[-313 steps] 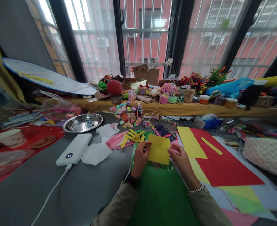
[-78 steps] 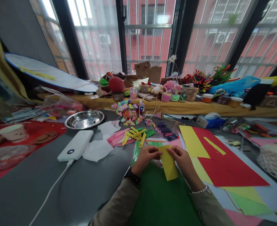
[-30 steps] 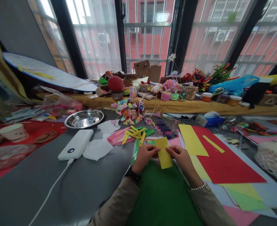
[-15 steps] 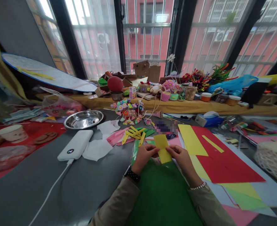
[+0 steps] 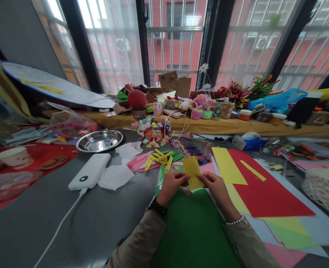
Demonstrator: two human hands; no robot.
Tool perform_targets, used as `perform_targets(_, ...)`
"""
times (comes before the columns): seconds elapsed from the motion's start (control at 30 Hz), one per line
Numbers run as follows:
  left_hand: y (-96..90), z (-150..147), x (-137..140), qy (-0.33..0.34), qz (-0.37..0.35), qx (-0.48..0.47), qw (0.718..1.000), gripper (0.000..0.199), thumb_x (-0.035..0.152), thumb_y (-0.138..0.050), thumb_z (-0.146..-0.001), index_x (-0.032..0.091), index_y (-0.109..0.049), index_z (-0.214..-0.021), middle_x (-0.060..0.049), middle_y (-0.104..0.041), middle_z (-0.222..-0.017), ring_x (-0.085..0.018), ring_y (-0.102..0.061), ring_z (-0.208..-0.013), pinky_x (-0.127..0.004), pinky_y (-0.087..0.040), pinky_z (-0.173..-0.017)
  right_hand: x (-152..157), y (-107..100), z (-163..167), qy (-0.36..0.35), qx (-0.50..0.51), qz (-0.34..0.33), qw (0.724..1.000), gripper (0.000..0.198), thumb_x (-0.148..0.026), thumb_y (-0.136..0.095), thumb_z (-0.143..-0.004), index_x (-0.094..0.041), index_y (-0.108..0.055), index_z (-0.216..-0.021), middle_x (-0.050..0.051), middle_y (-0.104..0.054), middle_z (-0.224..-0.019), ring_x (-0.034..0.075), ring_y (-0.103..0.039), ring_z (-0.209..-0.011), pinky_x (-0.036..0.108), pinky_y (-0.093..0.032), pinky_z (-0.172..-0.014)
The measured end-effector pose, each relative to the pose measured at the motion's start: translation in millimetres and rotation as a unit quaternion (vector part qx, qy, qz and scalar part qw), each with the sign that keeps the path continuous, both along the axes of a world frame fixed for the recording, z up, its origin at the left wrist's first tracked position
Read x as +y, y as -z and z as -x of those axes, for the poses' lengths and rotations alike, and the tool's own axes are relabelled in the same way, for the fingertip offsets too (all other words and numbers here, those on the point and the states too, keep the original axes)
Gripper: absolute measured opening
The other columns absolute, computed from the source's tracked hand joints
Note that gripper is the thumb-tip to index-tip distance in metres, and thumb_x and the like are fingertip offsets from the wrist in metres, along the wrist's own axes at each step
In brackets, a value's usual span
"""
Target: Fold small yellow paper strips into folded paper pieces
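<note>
"Where is the yellow paper?"
"Above the far edge of the green mat, between my left hand and my right hand, fingertips pinching its opposite sides."
"And the room around it?"
"Smooth mat stretches toward me between my sleeves; yellow strips lie by its far left corner, a red sheet beyond its right edge."
"How does it look?"
"Plain, rectangular, its top tipped slightly left."
</note>
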State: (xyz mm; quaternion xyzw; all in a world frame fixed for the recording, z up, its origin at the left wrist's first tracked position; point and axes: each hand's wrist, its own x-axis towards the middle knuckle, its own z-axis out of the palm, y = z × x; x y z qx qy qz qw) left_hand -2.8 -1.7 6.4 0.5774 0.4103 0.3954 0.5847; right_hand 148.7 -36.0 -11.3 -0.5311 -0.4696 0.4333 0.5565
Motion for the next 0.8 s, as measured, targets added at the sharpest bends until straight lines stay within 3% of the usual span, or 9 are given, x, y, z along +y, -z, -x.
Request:
perform_targets(0.33, 5.5, 1, 5, -0.013, -0.005, -0.016, 1.0, 0.024, 0.032, -0.058, -0.061, 0.01, -0.062, -0.07, -0.004, -0.063, -0.063, -0.015, -0.058, -0.058, -0.027, -0.047, -0.06, 0, -7, 1, -0.044, 0.009, 0.038, 0.998, 0.027, -0.041, -0.06, -0.058, -0.014, -0.06, -0.065, 0.002, -0.061, -0.063, 0.014, -0.057, -0.055, 0.025, -0.045, -0.054)
perform_targets(0.53, 9.5, -1, 6, -0.041, -0.015, -0.033, 0.999, 0.025, 0.033, -0.057, -0.061, 0.011, -0.061, -0.072, -0.006, -0.064, -0.069, -0.018, -0.059, -0.063, -0.03, -0.047, -0.062, -1, -5, 4, -0.01, -0.098, 0.008, 0.995, 0.03, -0.046, -0.057, -0.058, -0.017, -0.051, -0.053, -0.003, -0.052, -0.043, 0.012, -0.049, -0.041, 0.022, -0.037, -0.041)
perform_targets(0.8, 7.7, -2, 4, -0.015, -0.026, 0.006, 1.0, 0.024, 0.032, -0.062, -0.056, 0.009, -0.061, -0.063, -0.003, -0.06, -0.055, -0.011, -0.054, -0.049, -0.022, -0.044, -0.05, -2, -4, 6, 0.023, -0.139, -0.006, 0.99, 0.033, -0.05, -0.052, -0.062, -0.018, -0.049, -0.054, -0.003, -0.051, -0.043, 0.012, -0.047, -0.041, 0.021, -0.034, -0.042)
